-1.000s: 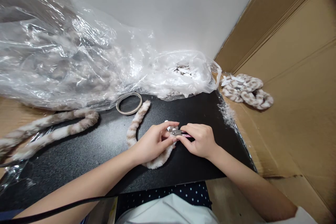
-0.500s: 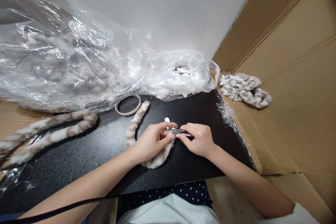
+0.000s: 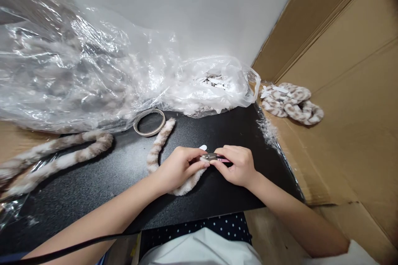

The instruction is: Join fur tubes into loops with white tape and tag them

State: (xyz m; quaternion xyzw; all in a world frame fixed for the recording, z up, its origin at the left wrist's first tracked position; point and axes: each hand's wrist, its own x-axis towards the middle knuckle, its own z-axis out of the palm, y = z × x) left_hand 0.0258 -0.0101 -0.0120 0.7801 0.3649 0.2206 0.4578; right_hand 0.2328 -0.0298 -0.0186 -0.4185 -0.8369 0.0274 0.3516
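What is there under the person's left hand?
A furry strip runs beneath the left hand, on the black tabletop; it shows beyond the wrist and again nearer the body. The stretch directly under the hand is covered.

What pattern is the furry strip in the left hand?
Furry strip: brown and off-white bands, clearest in the head view.

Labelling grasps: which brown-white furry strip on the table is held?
The curved strip, pinched by the left hand, tip beside the thin beige ring; the folded strip lies untouched.

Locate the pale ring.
In the head view, left of centre, the pale ring lies on the table between the plastic bag and the furry strip by the left hand.
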